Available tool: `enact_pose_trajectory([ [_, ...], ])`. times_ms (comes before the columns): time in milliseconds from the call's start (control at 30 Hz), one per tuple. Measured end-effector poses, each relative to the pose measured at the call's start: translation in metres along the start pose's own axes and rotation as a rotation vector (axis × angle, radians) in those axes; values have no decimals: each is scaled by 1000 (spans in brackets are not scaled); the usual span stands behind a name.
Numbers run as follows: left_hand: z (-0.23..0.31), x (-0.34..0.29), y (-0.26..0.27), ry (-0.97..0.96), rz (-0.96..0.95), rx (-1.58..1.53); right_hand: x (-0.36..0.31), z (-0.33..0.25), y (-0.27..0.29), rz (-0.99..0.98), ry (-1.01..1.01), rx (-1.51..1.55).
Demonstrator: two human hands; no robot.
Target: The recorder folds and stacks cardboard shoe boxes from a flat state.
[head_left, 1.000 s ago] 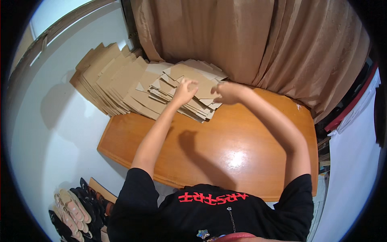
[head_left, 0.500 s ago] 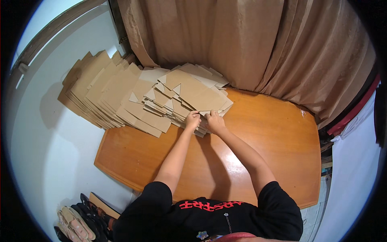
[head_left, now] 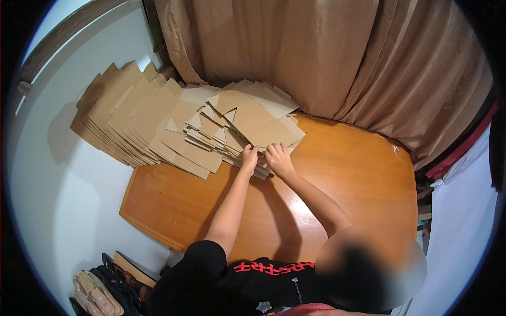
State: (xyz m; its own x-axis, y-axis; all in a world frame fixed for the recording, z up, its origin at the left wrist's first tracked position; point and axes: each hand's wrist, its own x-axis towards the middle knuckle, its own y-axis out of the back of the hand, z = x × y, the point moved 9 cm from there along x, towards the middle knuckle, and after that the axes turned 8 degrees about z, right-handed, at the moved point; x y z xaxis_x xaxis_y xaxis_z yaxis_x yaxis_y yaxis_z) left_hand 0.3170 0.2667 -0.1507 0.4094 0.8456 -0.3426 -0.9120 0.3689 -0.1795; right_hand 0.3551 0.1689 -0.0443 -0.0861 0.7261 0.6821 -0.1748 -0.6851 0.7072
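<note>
Where flat cardboard sheets [head_left: 258, 124] pile, hands grip.

One wooden table [head_left: 337, 200] — two cardboard stacks [head_left: 174, 124].

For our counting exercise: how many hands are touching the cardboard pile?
2. The left hand and the right hand sit side by side at the near edge of the flat cardboard pile; no others show.
</note>
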Motion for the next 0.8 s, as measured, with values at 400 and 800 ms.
enact_pose_trajectory([
  [400, 15, -62, 10, -90, -49, -227, -21, -26, 79, 86, -438, 492],
  [800, 34, -189, -33, -364, -232, -54, -19, 13, 154, 18, -971, 462],
])
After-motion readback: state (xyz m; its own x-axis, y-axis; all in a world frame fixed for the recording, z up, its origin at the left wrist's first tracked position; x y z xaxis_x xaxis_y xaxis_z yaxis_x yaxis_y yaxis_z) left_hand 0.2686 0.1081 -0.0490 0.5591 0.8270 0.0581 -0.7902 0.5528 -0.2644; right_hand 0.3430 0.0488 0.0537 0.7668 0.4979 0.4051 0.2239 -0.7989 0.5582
